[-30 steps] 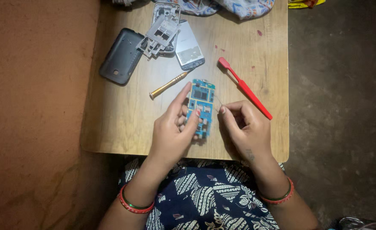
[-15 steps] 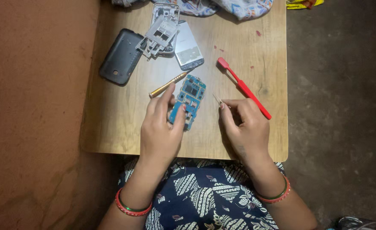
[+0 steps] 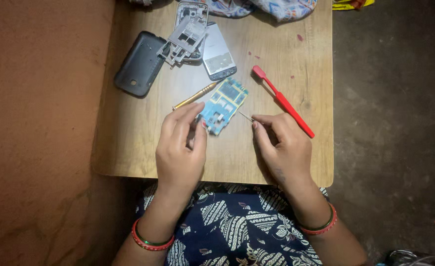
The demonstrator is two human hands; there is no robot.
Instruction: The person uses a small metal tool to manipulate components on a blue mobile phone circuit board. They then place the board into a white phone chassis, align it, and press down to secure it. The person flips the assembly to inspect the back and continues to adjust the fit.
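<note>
Head view: a wooden table (image 3: 129,148) is seen from above, strewn with phone parts.
Change: the blue circuit board (image 3: 222,105) is now tilted, farther up the table than a second ago.
Left hand (image 3: 180,148): the board's lower edge is pinched.
Right hand (image 3: 281,143): a thin metal pick (image 3: 245,116) is gripped, its tip just beside the board.
Containers: none are seen; a black back cover (image 3: 141,64), grey frame (image 3: 188,32), red toothbrush (image 3: 282,101) and brass screwdriver (image 3: 196,95) lie loose.
</note>
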